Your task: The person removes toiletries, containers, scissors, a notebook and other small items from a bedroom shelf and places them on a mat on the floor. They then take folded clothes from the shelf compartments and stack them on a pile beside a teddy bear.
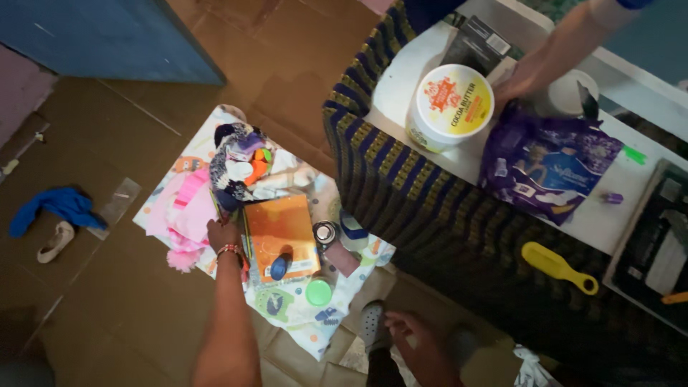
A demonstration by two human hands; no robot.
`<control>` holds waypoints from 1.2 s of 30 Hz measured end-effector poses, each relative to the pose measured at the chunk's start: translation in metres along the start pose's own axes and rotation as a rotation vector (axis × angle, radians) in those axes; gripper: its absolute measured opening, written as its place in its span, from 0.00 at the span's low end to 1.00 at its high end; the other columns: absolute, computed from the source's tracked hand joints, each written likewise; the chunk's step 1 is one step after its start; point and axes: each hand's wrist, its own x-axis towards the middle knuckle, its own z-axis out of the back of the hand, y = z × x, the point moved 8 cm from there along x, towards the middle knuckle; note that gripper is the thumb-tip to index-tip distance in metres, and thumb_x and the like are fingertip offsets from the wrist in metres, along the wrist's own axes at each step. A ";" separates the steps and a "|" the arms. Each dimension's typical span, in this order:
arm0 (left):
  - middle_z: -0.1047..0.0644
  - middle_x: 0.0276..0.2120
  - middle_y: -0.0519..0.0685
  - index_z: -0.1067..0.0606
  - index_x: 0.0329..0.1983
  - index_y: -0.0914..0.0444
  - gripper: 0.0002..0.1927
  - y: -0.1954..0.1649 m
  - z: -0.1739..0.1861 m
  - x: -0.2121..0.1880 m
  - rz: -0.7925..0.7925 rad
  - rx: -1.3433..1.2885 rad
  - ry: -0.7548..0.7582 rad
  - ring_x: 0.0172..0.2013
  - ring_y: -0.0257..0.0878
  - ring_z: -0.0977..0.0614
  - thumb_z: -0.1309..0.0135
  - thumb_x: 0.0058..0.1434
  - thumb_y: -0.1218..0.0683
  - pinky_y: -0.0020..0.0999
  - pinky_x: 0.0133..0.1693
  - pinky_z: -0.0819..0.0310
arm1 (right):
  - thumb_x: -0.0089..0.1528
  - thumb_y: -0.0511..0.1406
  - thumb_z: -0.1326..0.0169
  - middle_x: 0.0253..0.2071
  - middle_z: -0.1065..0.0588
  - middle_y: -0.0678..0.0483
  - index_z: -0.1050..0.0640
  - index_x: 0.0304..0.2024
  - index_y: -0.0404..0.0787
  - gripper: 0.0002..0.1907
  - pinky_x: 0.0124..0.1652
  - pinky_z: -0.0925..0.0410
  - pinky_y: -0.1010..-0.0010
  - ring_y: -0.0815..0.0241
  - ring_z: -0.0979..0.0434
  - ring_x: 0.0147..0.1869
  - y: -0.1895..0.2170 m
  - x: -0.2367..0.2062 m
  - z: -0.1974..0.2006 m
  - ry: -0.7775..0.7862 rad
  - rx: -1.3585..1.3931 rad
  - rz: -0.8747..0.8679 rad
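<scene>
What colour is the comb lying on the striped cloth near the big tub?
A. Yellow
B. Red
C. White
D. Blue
A: the comb is bright yellow, lying on the dark striped cloth below the purple packet, away from the white tub.

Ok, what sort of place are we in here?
Probably a room in a home: a floor covered in flattened cardboard, a patterned cloth spread on it with baby clothes, and a shelf holding a cream tub and comb.

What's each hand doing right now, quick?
Left hand: reaching down to the edge of the orange book, grip hidden, cannot be told.
Right hand: low near the shoe, holding nothing visible.
</scene>
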 end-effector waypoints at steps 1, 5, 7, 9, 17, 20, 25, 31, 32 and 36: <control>0.22 0.52 0.68 0.31 0.60 0.73 0.30 0.003 0.004 -0.002 -0.018 -0.036 -0.018 0.50 0.59 0.19 0.43 0.57 0.54 0.47 0.52 0.27 | 0.63 0.34 0.47 0.47 0.17 0.54 0.23 0.56 0.42 0.18 0.51 0.28 0.70 0.64 0.17 0.51 -0.007 -0.001 0.003 0.009 -0.035 -0.033; 0.24 0.55 0.62 0.31 0.63 0.68 0.27 0.021 0.014 -0.012 0.080 -0.137 -0.017 0.51 0.54 0.19 0.49 0.61 0.54 0.46 0.51 0.26 | 0.62 0.33 0.46 0.44 0.16 0.53 0.22 0.54 0.40 0.17 0.47 0.26 0.70 0.63 0.16 0.47 -0.005 -0.009 0.010 -0.077 0.016 0.116; 0.23 0.55 0.65 0.29 0.61 0.72 0.25 0.005 0.030 -0.026 -0.164 0.029 -0.086 0.54 0.56 0.22 0.45 0.64 0.56 0.46 0.57 0.31 | 0.63 0.32 0.47 0.45 0.16 0.53 0.22 0.54 0.39 0.16 0.49 0.26 0.70 0.63 0.16 0.48 -0.009 -0.013 0.012 -0.063 0.015 0.086; 0.23 0.55 0.63 0.28 0.60 0.71 0.23 -0.007 0.046 -0.053 -0.206 -0.068 -0.137 0.54 0.54 0.21 0.46 0.62 0.57 0.44 0.57 0.29 | 0.63 0.33 0.47 0.45 0.16 0.54 0.22 0.54 0.40 0.16 0.49 0.26 0.71 0.64 0.15 0.49 -0.008 -0.019 0.016 -0.070 0.015 0.054; 0.24 0.53 0.58 0.27 0.57 0.68 0.19 -0.214 0.065 -0.283 -0.580 -0.264 -0.172 0.54 0.53 0.23 0.45 0.62 0.62 0.44 0.56 0.29 | 0.63 0.34 0.46 0.44 0.16 0.53 0.19 0.53 0.39 0.16 0.47 0.25 0.70 0.64 0.16 0.47 0.057 -0.052 0.086 -0.370 0.234 -0.022; 0.23 0.48 0.57 0.25 0.55 0.67 0.18 -0.286 0.056 -0.354 -0.529 -0.271 0.026 0.50 0.53 0.21 0.44 0.61 0.61 0.42 0.53 0.28 | 0.63 0.36 0.42 0.41 0.16 0.52 0.19 0.50 0.38 0.14 0.43 0.24 0.71 0.64 0.15 0.43 0.120 -0.085 0.142 -0.647 0.122 0.293; 0.22 0.55 0.60 0.26 0.58 0.67 0.19 -0.386 0.036 -0.441 -0.882 -0.448 0.211 0.57 0.56 0.22 0.43 0.65 0.58 0.46 0.60 0.29 | 0.65 0.37 0.42 0.40 0.19 0.50 0.19 0.53 0.38 0.15 0.42 0.26 0.69 0.62 0.20 0.40 0.166 -0.108 0.225 -0.920 0.008 0.310; 0.24 0.53 0.70 0.32 0.63 0.76 0.30 -0.429 -0.033 -0.457 -0.828 -0.308 0.348 0.55 0.64 0.24 0.43 0.66 0.49 0.51 0.57 0.31 | 0.66 0.41 0.44 0.56 0.25 0.47 0.29 0.63 0.36 0.25 0.49 0.27 0.67 0.58 0.21 0.55 0.190 -0.056 0.292 -0.838 0.170 0.460; 0.24 0.52 0.70 0.32 0.64 0.76 0.31 -0.429 -0.043 -0.455 -0.767 -0.276 0.390 0.53 0.64 0.23 0.44 0.66 0.48 0.51 0.56 0.31 | 0.66 0.42 0.43 0.56 0.25 0.46 0.30 0.63 0.35 0.27 0.51 0.28 0.66 0.57 0.22 0.56 0.189 -0.046 0.296 -0.822 0.177 0.427; 0.21 0.49 0.66 0.30 0.61 0.73 0.30 -0.428 -0.059 -0.448 -0.595 -0.381 0.483 0.50 0.58 0.19 0.45 0.64 0.47 0.47 0.53 0.27 | 0.66 0.44 0.43 0.52 0.21 0.46 0.27 0.64 0.36 0.28 0.52 0.30 0.64 0.57 0.20 0.53 0.192 -0.034 0.292 -0.787 0.099 0.398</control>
